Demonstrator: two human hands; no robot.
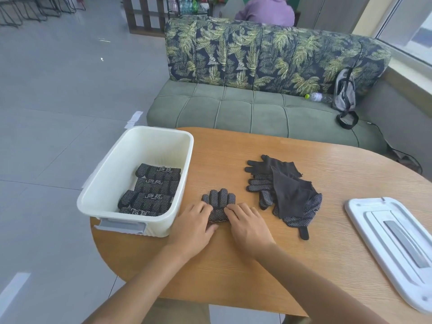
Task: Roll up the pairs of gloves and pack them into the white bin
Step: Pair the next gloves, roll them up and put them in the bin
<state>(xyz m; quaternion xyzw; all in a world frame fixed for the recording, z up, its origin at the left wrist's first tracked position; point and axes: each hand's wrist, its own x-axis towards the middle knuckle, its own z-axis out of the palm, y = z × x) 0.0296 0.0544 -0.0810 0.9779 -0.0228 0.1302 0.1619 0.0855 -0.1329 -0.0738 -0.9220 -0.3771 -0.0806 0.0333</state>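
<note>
A black dotted pair of gloves (219, 202) lies on the wooden table (327, 206), fingers pointing away from me, its cuff end partly rolled. My left hand (195, 226) and my right hand (247, 224) both grip that rolled cuff end from either side. To the left stands the white bin (117, 181), which holds several rolled glove pairs (152, 190). A loose pile of black gloves (285, 192) lies to the right of my hands.
The white bin lid (395, 244) lies at the table's right edge. Behind the table is a green sofa (245, 108) with a plastic bottle (318, 97) and a grey bag (344, 92). A person sits beyond the sofa back.
</note>
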